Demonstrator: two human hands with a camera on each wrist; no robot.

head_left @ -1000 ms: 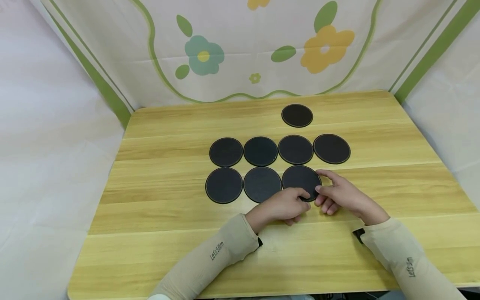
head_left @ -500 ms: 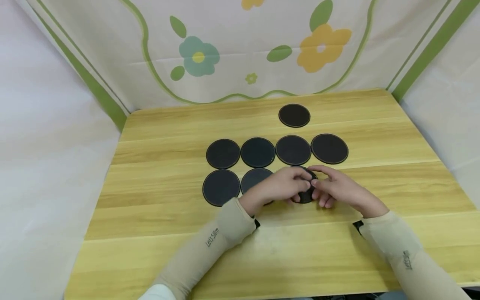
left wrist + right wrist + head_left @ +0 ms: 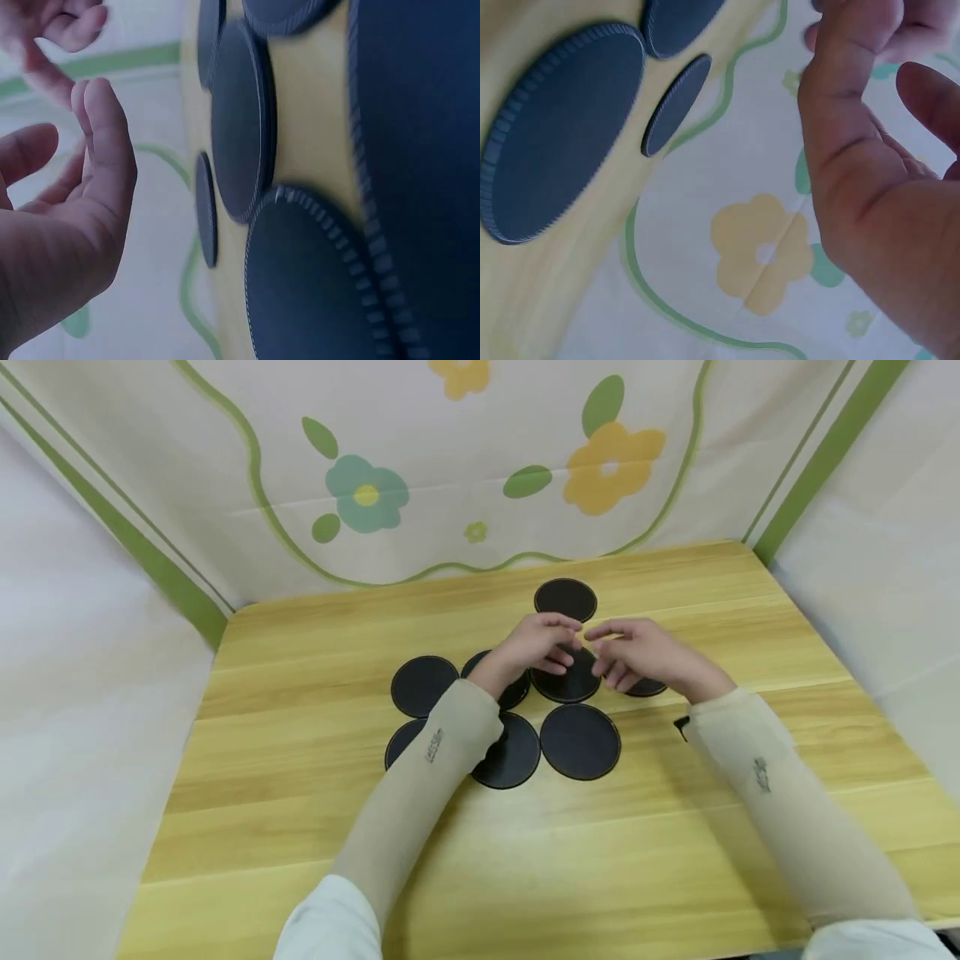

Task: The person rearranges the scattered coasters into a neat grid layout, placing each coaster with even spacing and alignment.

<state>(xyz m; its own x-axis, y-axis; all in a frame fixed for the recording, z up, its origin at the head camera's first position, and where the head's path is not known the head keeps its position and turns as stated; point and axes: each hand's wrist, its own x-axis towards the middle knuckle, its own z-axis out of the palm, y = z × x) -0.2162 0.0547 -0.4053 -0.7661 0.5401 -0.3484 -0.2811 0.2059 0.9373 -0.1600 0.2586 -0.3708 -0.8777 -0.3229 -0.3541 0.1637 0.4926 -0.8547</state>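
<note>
Several black round coasters with stitched edges lie flat on the table in two rows. In the head view my left hand (image 3: 534, 647) is raised over the back row, fingers loosely bent around nothing. Close beside it, my right hand (image 3: 637, 653) hangs with relaxed fingers, its fingertips facing the left ones across a small gap. Beneath them shows a back-row coaster (image 3: 567, 681), and just beyond lies a single far coaster (image 3: 566, 598). The front-right coaster (image 3: 581, 742) is in full view. My left forearm covers parts of other coasters. Both wrist views show the hands apart from the coasters.
The wooden table (image 3: 300, 827) reaches back to a white cloth (image 3: 450, 452) printed with flowers. White cloth also hangs at the left and right sides. A back-left coaster (image 3: 424, 686) lies left of my forearm.
Both hands have left the front-right coaster, risen and moved away from me to above the back row. The head view has shifted slightly. The coasters keep their layout.
</note>
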